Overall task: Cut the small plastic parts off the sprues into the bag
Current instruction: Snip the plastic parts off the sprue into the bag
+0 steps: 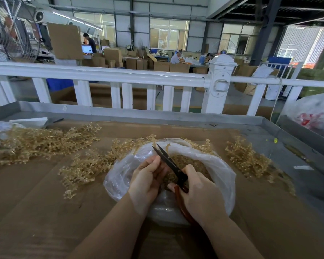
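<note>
Your 2 forearms reach in from the bottom edge and meet over the open clear bag. Your right hand curls around the brown handles of the scissors, blades slightly parted and pointing up-left. Your left hand has its fingers curled together beside the blades; what they pinch is hidden. Cut parts lie inside the bag, sprues beside it.

Factory packing hall: stacked cardboard boxes, industrial fan, steel roof beams.
</note>
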Demonstrator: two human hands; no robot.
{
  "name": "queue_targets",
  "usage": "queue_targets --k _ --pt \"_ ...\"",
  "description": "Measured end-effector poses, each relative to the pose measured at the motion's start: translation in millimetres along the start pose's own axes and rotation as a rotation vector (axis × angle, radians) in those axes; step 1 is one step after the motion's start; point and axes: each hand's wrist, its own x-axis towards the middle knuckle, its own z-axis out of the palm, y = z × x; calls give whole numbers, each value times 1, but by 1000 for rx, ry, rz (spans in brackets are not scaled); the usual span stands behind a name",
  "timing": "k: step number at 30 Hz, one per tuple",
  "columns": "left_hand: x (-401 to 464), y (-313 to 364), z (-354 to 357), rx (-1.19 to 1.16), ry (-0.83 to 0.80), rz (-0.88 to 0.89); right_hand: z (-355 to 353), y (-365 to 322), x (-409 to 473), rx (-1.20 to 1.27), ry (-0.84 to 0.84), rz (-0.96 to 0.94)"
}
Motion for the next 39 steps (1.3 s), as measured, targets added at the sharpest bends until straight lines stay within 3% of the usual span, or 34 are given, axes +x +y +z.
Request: queue_targets --k 39 --pt "5 -1 -5 78 -35 -53 6 0 3 7 5 -25"
